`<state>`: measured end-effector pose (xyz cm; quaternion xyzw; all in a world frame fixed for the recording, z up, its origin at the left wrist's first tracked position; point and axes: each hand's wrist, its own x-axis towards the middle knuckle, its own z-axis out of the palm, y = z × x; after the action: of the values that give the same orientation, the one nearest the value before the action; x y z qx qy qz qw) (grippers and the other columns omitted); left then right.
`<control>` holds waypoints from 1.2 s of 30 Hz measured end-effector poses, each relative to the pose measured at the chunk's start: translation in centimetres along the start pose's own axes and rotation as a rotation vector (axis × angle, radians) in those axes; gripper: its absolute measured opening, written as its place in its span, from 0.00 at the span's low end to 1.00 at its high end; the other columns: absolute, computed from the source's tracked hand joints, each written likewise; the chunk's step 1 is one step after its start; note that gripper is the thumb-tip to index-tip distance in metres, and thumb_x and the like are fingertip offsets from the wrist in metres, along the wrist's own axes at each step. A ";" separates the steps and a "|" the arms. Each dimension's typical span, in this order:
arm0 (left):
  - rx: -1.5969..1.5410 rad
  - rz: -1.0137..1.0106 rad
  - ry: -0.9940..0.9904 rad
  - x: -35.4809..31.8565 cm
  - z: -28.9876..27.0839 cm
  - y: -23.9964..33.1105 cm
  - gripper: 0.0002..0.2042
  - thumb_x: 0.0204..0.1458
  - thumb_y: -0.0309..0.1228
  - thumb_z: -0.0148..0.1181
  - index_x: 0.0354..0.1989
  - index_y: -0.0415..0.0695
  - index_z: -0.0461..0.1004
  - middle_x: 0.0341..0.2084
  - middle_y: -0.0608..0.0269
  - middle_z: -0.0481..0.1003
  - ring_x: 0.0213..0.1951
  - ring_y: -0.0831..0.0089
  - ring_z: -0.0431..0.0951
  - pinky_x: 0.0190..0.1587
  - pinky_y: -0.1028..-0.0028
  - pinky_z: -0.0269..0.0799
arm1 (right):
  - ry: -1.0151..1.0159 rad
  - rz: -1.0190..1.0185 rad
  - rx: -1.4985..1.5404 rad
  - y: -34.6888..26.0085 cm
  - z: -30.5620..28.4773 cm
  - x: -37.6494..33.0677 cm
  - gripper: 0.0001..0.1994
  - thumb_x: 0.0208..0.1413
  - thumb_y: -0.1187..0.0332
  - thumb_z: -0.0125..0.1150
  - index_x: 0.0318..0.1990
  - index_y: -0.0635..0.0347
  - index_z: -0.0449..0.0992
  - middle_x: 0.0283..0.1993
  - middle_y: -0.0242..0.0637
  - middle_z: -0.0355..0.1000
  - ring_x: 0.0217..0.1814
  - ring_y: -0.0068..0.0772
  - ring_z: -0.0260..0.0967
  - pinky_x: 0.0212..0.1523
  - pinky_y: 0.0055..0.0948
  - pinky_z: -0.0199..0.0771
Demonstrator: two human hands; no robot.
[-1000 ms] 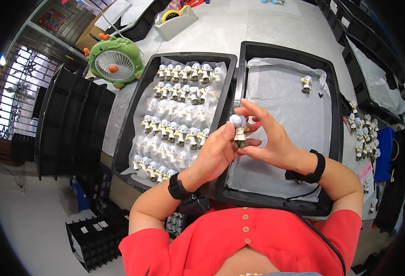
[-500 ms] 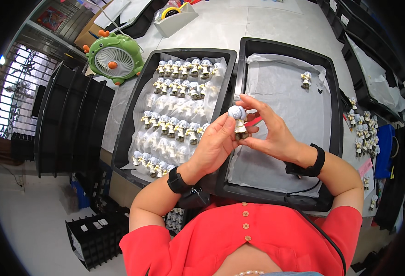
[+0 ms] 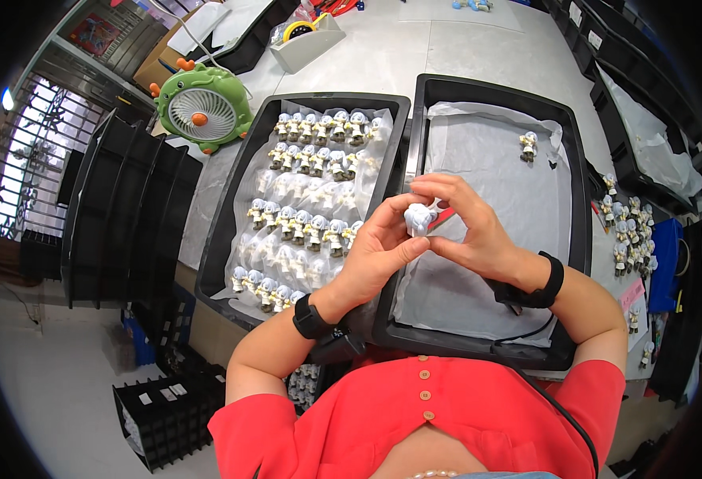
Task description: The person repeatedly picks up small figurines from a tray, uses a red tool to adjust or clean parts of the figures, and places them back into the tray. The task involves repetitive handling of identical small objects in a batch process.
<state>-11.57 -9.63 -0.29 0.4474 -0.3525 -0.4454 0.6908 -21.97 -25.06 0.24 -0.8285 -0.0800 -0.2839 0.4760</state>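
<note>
Between both hands, above the near left part of the right-hand tray, a small white-haired figurine is tilted so that its pale head shows and its body is mostly hidden. My left hand closes around it, thumb against its near side. The fingers of my right hand curve over from the right, fingertips at the head. A thin red item shows behind the figurine; whether a hand holds it I cannot tell. One more figurine lies at the far right of the paper-lined tray.
To the left, a black tray holds rows of figurines between translucent sheets. A pile of figurines lies right of the trays, beside a blue holder. A green fan and a tape dispenser stand at the back; stacked black crates rise at left.
The figurine has turned from upright, body showing, to head toward me. My left thumb has shifted lower across it. The trays sit slightly lower in the picture.
</note>
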 end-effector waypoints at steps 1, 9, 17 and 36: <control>0.025 -0.005 0.004 -0.1 0.0 0.1 0.25 0.54 0.26 0.57 0.59 0.41 0.57 0.51 0.61 0.65 0.55 0.66 0.68 0.54 0.66 0.67 | -0.001 -0.017 -0.009 0.1 0.0 0.0 0.31 0.39 0.79 0.66 0.56 0.57 0.66 0.55 0.41 0.64 0.56 0.40 0.64 0.50 0.32 0.71; 0.075 -0.123 0.010 0.0 -0.1 1.0 0.26 0.56 0.28 0.56 0.61 0.41 0.55 0.49 0.63 0.66 0.49 0.75 0.70 0.50 0.74 0.68 | -0.098 0.059 0.003 0.2 -1.2 0.5 0.29 0.39 0.76 0.68 0.54 0.59 0.68 0.52 0.43 0.67 0.55 0.42 0.66 0.52 0.32 0.68; 0.201 -0.020 0.207 0.4 -3.2 5.5 0.22 0.53 0.28 0.58 0.56 0.40 0.64 0.42 0.64 0.72 0.43 0.72 0.77 0.44 0.76 0.72 | -0.059 0.097 -0.043 -0.4 -2.3 1.2 0.22 0.43 0.72 0.67 0.49 0.57 0.72 0.50 0.36 0.69 0.47 0.31 0.68 0.43 0.28 0.69; 1.212 -0.260 0.256 4.0 -11.2 -0.9 0.22 0.39 0.37 0.64 0.42 0.37 0.74 0.27 0.50 0.77 0.30 0.61 0.78 0.35 0.69 0.73 | -0.100 0.202 -0.111 2.2 -2.7 1.1 0.11 0.47 0.73 0.63 0.40 0.62 0.77 0.36 0.37 0.74 0.37 0.28 0.70 0.40 0.25 0.68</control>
<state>-0.49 -10.12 -4.74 0.8481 -0.3996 -0.1900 0.2914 -21.28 -28.59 0.24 -0.8704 -0.0038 -0.1967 0.4513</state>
